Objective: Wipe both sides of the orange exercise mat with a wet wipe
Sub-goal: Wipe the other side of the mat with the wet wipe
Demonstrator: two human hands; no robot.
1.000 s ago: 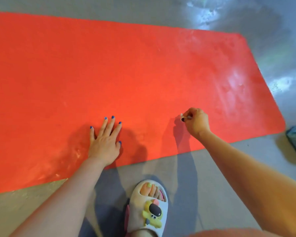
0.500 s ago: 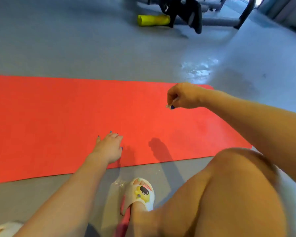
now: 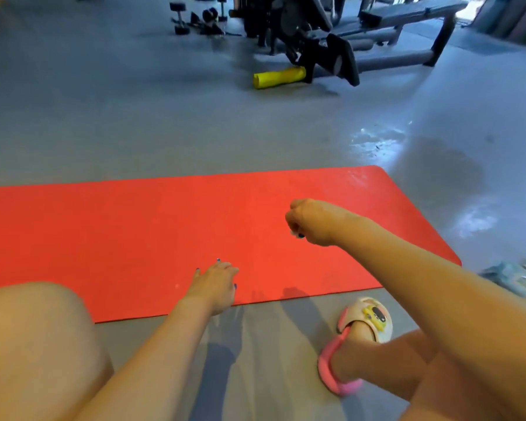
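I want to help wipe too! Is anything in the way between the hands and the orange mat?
Nothing visible is. The left hand rests straight on the flat orange exercise mat near its front edge. The right hand is curled above the mat, pinching something small, with only air underneath.

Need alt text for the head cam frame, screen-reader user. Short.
A person crouches at the near edge of a flat orange exercise mat on a grey gym floor, left hand resting on it, right hand raised above it in a fist, pinching something small and white. A yellow foam roller and weight machines lie beyond.
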